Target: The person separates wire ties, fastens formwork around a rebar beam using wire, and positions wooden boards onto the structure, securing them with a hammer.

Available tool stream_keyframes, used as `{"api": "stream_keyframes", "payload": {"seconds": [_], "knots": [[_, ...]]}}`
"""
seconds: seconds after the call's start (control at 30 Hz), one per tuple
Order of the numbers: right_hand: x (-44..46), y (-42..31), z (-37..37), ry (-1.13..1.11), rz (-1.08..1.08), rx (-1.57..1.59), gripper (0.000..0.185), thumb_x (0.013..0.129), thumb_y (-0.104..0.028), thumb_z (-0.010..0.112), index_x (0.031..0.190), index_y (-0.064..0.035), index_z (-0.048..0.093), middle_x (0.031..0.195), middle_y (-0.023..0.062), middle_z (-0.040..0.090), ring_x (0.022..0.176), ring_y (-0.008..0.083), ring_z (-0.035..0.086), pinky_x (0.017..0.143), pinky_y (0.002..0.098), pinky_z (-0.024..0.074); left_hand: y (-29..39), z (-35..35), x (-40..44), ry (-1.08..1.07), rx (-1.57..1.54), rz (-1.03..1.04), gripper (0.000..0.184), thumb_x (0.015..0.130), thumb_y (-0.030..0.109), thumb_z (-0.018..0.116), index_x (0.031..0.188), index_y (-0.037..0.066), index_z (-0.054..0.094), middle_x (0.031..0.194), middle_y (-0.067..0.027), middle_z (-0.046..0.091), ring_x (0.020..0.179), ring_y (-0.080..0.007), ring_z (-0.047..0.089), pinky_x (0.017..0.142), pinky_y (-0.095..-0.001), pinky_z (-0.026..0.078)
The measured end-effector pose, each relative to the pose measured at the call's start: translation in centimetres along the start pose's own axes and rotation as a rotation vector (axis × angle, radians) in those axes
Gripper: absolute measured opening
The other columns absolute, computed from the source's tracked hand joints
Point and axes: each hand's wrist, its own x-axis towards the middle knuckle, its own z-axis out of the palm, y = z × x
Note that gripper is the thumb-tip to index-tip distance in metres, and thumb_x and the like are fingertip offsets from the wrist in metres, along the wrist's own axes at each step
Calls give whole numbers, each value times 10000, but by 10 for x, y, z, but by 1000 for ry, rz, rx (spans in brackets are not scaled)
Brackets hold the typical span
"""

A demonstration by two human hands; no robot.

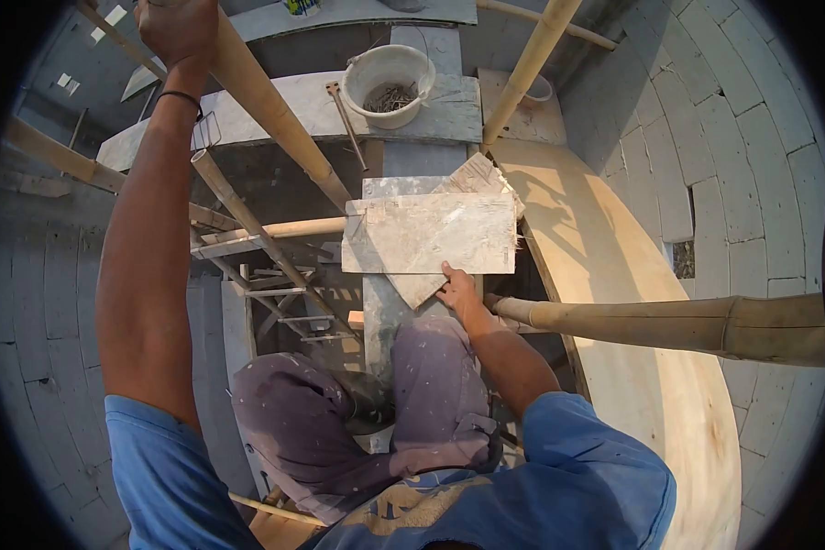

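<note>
My left hand (179, 35) is raised at the top left, closed round the upper part of a slanting bamboo pole (280, 115); the frame's edge cuts off some of the fingers. In the middle, my right hand (460, 293) pinches the near edge of some stacked wooden boards, thumb on top. The uppermost is a pale, stained rectangular board (431, 234). Another board (412, 289) lies crosswise under it, its corners sticking out at both ends. Past the boards, a hammer (348, 126) lies beside a white bucket (387, 69) with nails in it.
A thick bamboo pole (669, 325) juts in from the right, over a long plywood sheet (614, 266). Grey block walls (724, 174) stand on both sides. Bamboo scaffolding (257, 220) spans an open drop at the left. My knees (440, 376) are just below the boards.
</note>
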Motion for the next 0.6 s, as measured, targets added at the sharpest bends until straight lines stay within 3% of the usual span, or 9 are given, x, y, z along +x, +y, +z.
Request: {"api": "stream_keyframes", "payload": {"seconds": [0.07, 0.13, 0.2, 0.23, 0.37, 0.43, 0.47, 0.53, 0.6], "knots": [[-14, 17, -8, 53, 8, -113, 485, 954, -205, 727, 1289, 98, 551, 1189, 228, 664, 1042, 378, 687, 838, 563, 593, -1, 2, 0, 22, 1, 40, 447, 817, 129, 783, 1202, -37, 629, 1035, -186, 709, 921, -300, 684, 844, -393, 536], [-18, 26, -20, -29, 11, -420, 568, 924, -236, 767, 1266, 152, 533, 1166, 267, 659, 953, 384, 711, 651, 483, 626, -4, 5, 1, 49, 3, 75, 465, 818, 128, 782, 1224, -32, 621, 1044, -184, 713, 924, -300, 684, 853, -391, 537], [-22, 26, -26, 71, -11, -467, 584, 910, -288, 783, 1258, 116, 546, 1154, 254, 647, 977, 378, 691, 737, 497, 614, -10, 9, 5, 90, 171, -97, 518, 710, 405, 891, 999, 7, 727, 1017, -158, 733, 990, -311, 701, 922, -415, 532], [-24, 25, -30, 172, -32, -519, 600, 897, -341, 798, 1250, 80, 558, 1143, 241, 636, 1001, 372, 671, 823, 510, 603, -13, 9, 4, 88, 163, -98, 518, 710, 405, 891, 999, 7, 727, 1017, -158, 733, 990, -311, 701, 922, -415, 532], [-15, -7, -59, 382, -47, -151, 606, 861, -326, 835, 1226, 80, 571, 1177, 226, 626, 998, 354, 674, 819, 503, 598, -14, 9, 5, 83, 108, -67, 575, 711, 443, 893, 1028, -7, 728, 1045, -168, 745, 988, -300, 719, 917, -397, 542], [-21, -27, -53, 646, -269, -64, 496, 862, -265, 835, 1149, 73, 614, 1196, 219, 628, 986, 315, 671, 821, 492, 587, -22, 10, 8, 95, 103, -56, 570, 713, 439, 893, 1027, -7, 726, 1048, -166, 745, 993, -297, 718, 915, -393, 543], [-7, -34, -61, 510, -220, 132, 332, 864, -155, 818, 1081, 40, 659, 1162, 200, 650, 947, 270, 663, 792, 467, 567, -38, 11, 12, 99, 159, 8, 569, 714, 432, 894, 1030, -8, 722, 1039, -166, 744, 986, -299, 718, 911, -394, 543], [16, -39, -74, 506, -321, 47, 294, 856, -100, 808, 1083, 22, 666, 1125, 188, 666, 909, 256, 657, 781, 477, 553, -44, 14, 14, 117, 213, 74, 568, 715, 426, 895, 1033, -10, 718, 1031, -166, 743, 979, -302, 719, 907, -395, 543], [8, -48, -71, 463, -435, -14, 294, 815, 34, 792, 1071, -13, 656, 983, 152, 700, 807, 251, 648, 733, 480, 516, -32, 9, 12, 52, 171, -21, 533, 722, 394, 869, 1045, 14, 683, 1081, -182, 689, 1125, -364, 628, 964, -445, 509]]}}
